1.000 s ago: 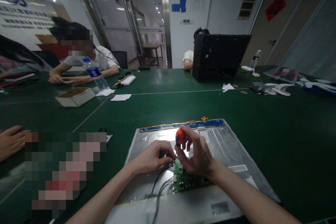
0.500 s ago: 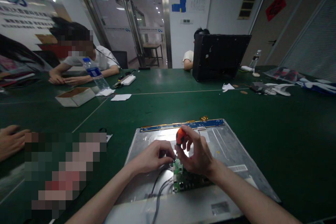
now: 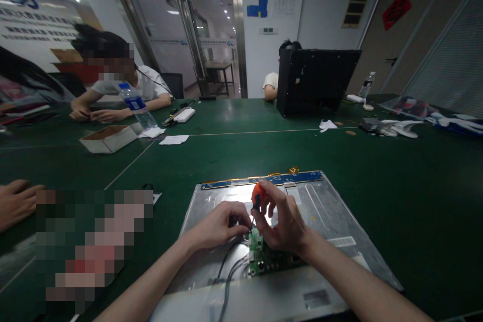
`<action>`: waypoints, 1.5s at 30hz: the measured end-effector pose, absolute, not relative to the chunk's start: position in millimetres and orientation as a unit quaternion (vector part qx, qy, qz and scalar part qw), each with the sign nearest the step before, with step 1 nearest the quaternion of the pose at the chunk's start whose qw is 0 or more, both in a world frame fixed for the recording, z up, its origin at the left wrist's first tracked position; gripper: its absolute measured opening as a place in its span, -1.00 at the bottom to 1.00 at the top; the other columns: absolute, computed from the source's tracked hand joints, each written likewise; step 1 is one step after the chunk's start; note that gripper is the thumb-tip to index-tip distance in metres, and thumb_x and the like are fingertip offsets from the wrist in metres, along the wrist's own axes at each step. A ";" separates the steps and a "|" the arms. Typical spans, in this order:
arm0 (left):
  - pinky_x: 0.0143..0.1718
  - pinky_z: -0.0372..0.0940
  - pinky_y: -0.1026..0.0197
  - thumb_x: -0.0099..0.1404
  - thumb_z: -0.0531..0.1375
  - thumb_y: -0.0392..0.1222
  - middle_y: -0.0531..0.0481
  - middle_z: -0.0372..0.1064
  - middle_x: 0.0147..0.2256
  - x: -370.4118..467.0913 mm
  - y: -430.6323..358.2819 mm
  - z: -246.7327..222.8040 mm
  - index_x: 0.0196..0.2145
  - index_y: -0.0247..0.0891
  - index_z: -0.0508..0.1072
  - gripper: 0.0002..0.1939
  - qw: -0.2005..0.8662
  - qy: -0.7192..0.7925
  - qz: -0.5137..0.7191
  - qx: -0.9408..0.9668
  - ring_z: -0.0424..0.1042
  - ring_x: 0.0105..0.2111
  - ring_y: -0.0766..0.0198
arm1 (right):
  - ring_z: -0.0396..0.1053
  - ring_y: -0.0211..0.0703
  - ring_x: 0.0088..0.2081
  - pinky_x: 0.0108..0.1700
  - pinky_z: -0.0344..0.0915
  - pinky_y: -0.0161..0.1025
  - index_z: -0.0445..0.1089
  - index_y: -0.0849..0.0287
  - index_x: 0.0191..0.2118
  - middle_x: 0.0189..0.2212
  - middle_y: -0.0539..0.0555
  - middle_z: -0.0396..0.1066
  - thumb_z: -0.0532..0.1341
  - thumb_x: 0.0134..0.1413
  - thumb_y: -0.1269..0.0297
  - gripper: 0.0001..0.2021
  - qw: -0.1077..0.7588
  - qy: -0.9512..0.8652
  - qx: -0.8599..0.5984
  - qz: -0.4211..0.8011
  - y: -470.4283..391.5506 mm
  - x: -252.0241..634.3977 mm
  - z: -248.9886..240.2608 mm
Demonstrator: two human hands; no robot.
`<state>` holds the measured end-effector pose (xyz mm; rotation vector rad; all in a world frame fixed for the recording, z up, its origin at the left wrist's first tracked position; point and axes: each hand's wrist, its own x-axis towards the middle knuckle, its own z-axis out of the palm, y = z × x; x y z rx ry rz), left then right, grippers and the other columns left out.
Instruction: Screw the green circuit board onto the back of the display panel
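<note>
A flat metal panel lies on the green table with a blue circuit strip along its far edge. On the panel sits a green circuit board, with dark cables running from its left side. My right hand is closed around an orange and black screwdriver, held nearly upright with its tip at the board's upper left corner. Beside that tip, my left hand has its fingers pinched together at the board's corner; whatever is between them is too small to make out.
Beyond the panel are an open box, a tilted water bottle and a large black case. Another person's hand rests at the left. More people sit across the green table.
The screwdriver handle has turned in my right hand and leans slightly further left. My left hand and the board have stayed in place.
</note>
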<state>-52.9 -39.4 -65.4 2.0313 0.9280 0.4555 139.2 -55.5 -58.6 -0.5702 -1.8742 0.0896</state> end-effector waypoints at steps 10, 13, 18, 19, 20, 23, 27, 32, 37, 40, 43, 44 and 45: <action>-0.39 0.18 0.27 0.15 0.22 -0.27 0.05 0.35 -0.45 -53.0 -40.3 -66.5 -0.41 -0.29 0.46 -0.95 0.418 0.375 0.186 0.806 0.29 -0.43 0.28 | 0.29 -0.30 -0.57 -0.62 0.25 -0.33 -0.08 0.20 0.24 -0.35 0.05 0.40 0.13 0.10 0.41 -0.40 0.569 -0.785 -0.243 0.037 -54.1 137.2 -58.5; -0.37 0.20 0.25 0.16 0.22 -0.26 0.03 0.37 -0.44 -52.9 -40.5 -66.0 -0.41 -0.30 0.46 -0.95 0.417 0.371 0.186 0.809 0.30 -0.42 0.26 | 0.27 -0.31 -0.58 -0.62 0.26 -0.33 -0.09 0.17 0.24 -0.35 0.04 0.40 0.13 0.10 0.40 -0.40 0.571 -0.783 -0.244 0.032 -54.0 137.2 -58.7; -0.34 0.22 0.23 0.16 0.22 -0.26 0.03 0.38 -0.42 -53.1 -40.7 -65.2 -0.42 -0.30 0.46 -0.95 0.425 0.370 0.192 0.804 0.32 -0.40 0.26 | 0.26 -0.31 -0.59 -0.60 0.28 -0.32 -0.07 0.14 0.23 -0.34 0.03 0.41 0.14 0.12 0.38 -0.42 0.571 -0.782 -0.247 0.027 -54.3 137.2 -58.7; -0.34 0.23 0.24 0.16 0.23 -0.26 0.03 0.39 -0.42 -53.2 -40.5 -65.3 -0.41 -0.29 0.46 -0.95 0.428 0.371 0.192 0.802 0.33 -0.40 0.26 | 0.26 -0.31 -0.59 -0.60 0.28 -0.31 -0.07 0.13 0.23 -0.34 0.04 0.41 0.14 0.12 0.37 -0.41 0.570 -0.783 -0.247 0.027 -54.5 137.3 -58.3; -0.34 0.23 0.24 0.16 0.23 -0.27 0.03 0.39 -0.41 -53.2 -40.4 -65.4 -0.41 -0.29 0.46 -0.96 0.430 0.371 0.192 0.800 0.33 -0.40 0.26 | 0.27 -0.31 -0.58 -0.60 0.28 -0.31 -0.08 0.13 0.24 -0.33 0.04 0.42 0.14 0.12 0.37 -0.41 0.569 -0.784 -0.247 0.028 -54.7 137.5 -57.8; -0.36 0.21 0.25 0.16 0.23 -0.26 0.04 0.37 -0.44 -52.8 -40.1 -65.1 -0.42 -0.29 0.47 -0.95 0.425 0.374 0.189 0.803 0.31 -0.42 0.27 | 0.29 -0.29 -0.57 -0.60 0.28 -0.31 -0.08 0.17 0.25 -0.33 0.06 0.43 0.13 0.11 0.39 -0.40 0.560 -0.792 -0.241 0.032 -55.1 138.5 -56.5; -0.38 0.19 0.26 0.16 0.22 -0.26 0.06 0.35 -0.46 -51.7 -40.6 -63.2 -0.43 -0.29 0.46 -0.95 0.417 0.380 0.178 0.807 0.28 -0.43 0.28 | 0.32 -0.27 -0.56 -0.61 0.27 -0.31 -0.10 0.20 0.26 -0.35 0.07 0.43 0.10 0.11 0.42 -0.39 0.551 -0.799 -0.237 0.043 -55.1 139.5 -57.2; -0.35 0.21 0.26 0.16 0.21 -0.28 0.04 0.37 -0.44 -52.7 -40.0 -64.5 -0.41 -0.29 0.47 -0.96 0.418 0.377 0.176 0.807 0.30 -0.41 0.27 | 0.30 -0.30 -0.58 -0.62 0.26 -0.32 -0.06 0.19 0.24 -0.35 0.06 0.42 0.12 0.10 0.43 -0.41 0.564 -0.787 -0.248 0.035 -54.3 137.7 -57.6; -0.37 0.22 0.26 0.17 0.21 -0.29 0.04 0.37 -0.43 -54.3 -38.7 -68.3 -0.39 -0.29 0.46 -0.96 0.425 0.377 0.180 0.803 0.31 -0.41 0.27 | 0.25 -0.32 -0.59 -0.63 0.24 -0.35 -0.07 0.17 0.23 -0.36 0.03 0.40 0.13 0.12 0.40 -0.42 0.574 -0.783 -0.237 0.035 -53.4 136.1 -57.2; -0.35 0.22 0.25 0.18 0.21 -0.29 0.04 0.38 -0.42 -54.2 -38.9 -67.9 -0.39 -0.28 0.46 -0.97 0.431 0.370 0.180 0.803 0.32 -0.40 0.27 | 0.23 -0.33 -0.60 -0.64 0.23 -0.36 -0.06 0.15 0.22 -0.37 0.01 0.38 0.12 0.14 0.36 -0.45 0.574 -0.783 -0.235 0.035 -53.0 136.3 -57.6; -0.36 0.22 0.25 0.17 0.22 -0.27 0.05 0.37 -0.43 -54.3 -39.0 -67.7 -0.40 -0.28 0.46 -0.97 0.423 0.375 0.180 0.805 0.32 -0.40 0.27 | 0.23 -0.32 -0.59 -0.63 0.24 -0.35 -0.06 0.15 0.22 -0.36 0.02 0.37 0.11 0.15 0.36 -0.46 0.572 -0.786 -0.233 0.035 -53.3 137.0 -57.2; -0.37 0.21 0.26 0.18 0.22 -0.27 0.05 0.36 -0.44 -54.4 -39.0 -67.9 -0.40 -0.28 0.46 -0.96 0.420 0.379 0.180 0.805 0.31 -0.41 0.28 | 0.24 -0.32 -0.59 -0.63 0.25 -0.34 -0.07 0.16 0.22 -0.36 0.02 0.38 0.11 0.14 0.36 -0.45 0.570 -0.787 -0.233 0.036 -53.6 137.3 -57.0; -0.38 0.20 0.26 0.18 0.22 -0.26 0.06 0.35 -0.45 -54.5 -38.9 -68.3 -0.39 -0.28 0.46 -0.95 0.420 0.381 0.178 0.804 0.30 -0.43 0.28 | 0.25 -0.31 -0.58 -0.62 0.26 -0.33 -0.08 0.17 0.23 -0.35 0.03 0.38 0.11 0.14 0.36 -0.44 0.568 -0.788 -0.233 0.037 -53.9 137.6 -56.7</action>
